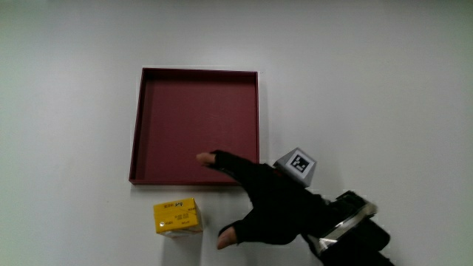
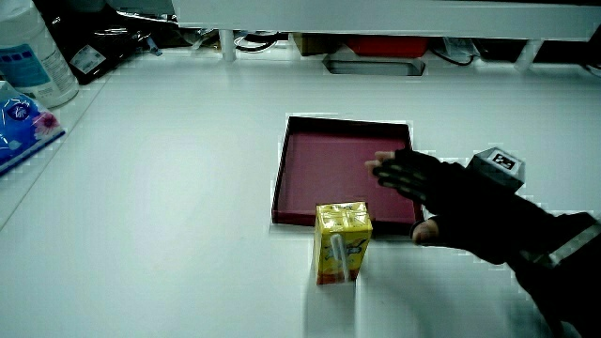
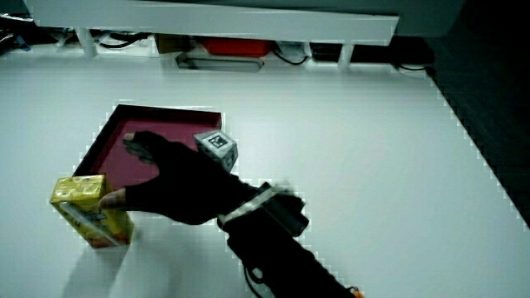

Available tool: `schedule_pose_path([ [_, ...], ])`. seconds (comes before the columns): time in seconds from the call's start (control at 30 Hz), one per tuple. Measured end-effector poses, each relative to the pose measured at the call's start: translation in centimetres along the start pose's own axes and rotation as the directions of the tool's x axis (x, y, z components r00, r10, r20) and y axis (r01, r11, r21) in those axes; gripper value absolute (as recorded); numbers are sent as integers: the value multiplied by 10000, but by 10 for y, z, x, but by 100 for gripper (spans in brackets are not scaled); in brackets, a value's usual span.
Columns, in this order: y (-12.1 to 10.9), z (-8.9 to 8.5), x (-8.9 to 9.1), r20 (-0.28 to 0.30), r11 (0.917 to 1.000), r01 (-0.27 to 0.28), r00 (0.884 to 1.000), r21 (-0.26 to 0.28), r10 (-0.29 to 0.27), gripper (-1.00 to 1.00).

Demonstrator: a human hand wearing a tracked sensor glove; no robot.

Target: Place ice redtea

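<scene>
A yellow ice red tea carton (image 1: 177, 217) stands upright on the white table, just nearer to the person than the dark red tray (image 1: 148, 103). Both side views show the carton (image 2: 342, 242) (image 3: 89, 210) apart from the tray (image 2: 282, 178) (image 3: 98, 145). The gloved hand (image 1: 255, 207) is beside the carton, its fingers spread over the tray's near edge and its thumb pointing toward the carton. The hand (image 2: 427, 192) (image 3: 166, 182) holds nothing. A patterned cube (image 1: 297, 165) sits on its back.
A clear plastic bottle (image 2: 33, 52) and a blue packet (image 2: 19, 127) lie at the table's edge in a side view. A low white partition (image 3: 215, 21) with cables and a red box under it runs along the table's far end.
</scene>
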Motion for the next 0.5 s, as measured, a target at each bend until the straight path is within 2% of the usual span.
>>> schedule_pose_path([
  [0.07, -6, 8, -11, 156, 9989, 458, 9988, -137, -456, -100],
  [0.37, -39, 53, -47, 1043, 9933, 969, 9892, 634, -1031, -100],
  [0.43, -46, 64, -49, 1658, 9896, 1241, 9769, 731, -1347, -100],
  [0.5, -53, 72, -52, 2019, 9911, 1015, 9724, 856, -1170, -100],
])
